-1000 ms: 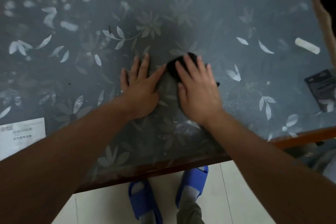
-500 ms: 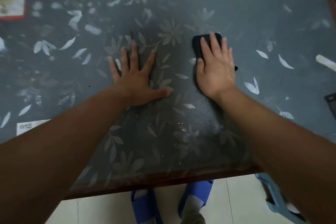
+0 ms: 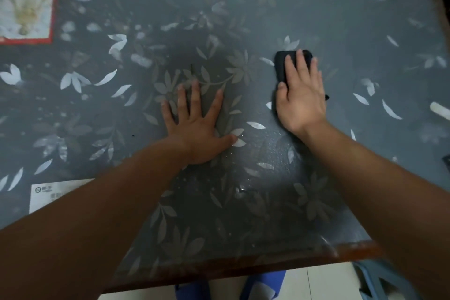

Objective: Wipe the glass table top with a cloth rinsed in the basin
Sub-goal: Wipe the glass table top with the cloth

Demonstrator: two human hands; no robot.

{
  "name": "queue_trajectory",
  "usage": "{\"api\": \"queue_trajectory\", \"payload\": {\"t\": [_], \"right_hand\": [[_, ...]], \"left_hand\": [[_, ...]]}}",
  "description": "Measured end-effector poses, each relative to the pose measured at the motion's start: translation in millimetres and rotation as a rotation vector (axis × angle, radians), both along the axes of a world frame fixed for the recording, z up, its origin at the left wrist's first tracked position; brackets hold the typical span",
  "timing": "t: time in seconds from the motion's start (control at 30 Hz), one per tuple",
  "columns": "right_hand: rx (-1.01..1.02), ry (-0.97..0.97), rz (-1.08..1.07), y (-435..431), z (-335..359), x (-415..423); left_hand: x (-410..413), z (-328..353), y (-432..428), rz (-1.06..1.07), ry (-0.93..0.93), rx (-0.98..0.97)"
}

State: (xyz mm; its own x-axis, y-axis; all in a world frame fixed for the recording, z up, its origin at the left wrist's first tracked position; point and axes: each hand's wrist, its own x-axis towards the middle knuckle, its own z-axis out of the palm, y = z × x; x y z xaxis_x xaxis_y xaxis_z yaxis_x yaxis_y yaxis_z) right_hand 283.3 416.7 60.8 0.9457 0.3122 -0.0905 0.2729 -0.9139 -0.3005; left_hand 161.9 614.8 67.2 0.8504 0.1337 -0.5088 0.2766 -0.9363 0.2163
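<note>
While you press on, mind these risks:
Cloth: the dark cloth (image 3: 285,68) lies flat on the glass table top (image 3: 365,31), right of centre in the frame.
Right hand: your right hand (image 3: 302,95) lies open, fingers together, palm pinning the cloth, not clenched round it; it could slide out.
Left hand: your left hand (image 3: 194,126) is spread flat, holding nothing; on wet glass it may skid.
Wet patch: droplets (image 3: 267,139) sit between your 2 hands; streaks likely if left.
White stick: the white stick (image 3: 439,110) at the right edge could get swept off.
</note>
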Motion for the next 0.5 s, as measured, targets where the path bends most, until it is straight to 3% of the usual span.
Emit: {"api": "queue_trajectory", "payload": {"t": [0.13, 0.33, 0.43, 0.5], "right_hand": [[0.004, 0.020, 0.207, -40.1, 3.3, -41.0], [0.025, 0.014, -0.134, -73.1, 1.6, 29.0], [0.025, -0.003, -0.140, -69.9, -2.7, 84.8], [0.027, 0.008, -0.135, -60.8, -2.6, 120.4]], "left_hand": [[1.8, 2.9, 0.3, 0.016, 0.028, -0.017], [26.6, 25.2, -7.5, 0.061, -0.138, 0.065], [61.3, 22.0, -13.2, 0.149, -0.242, 0.040], [90.7, 17.8, -15.9, 0.196, -0.205, -0.001]]}}
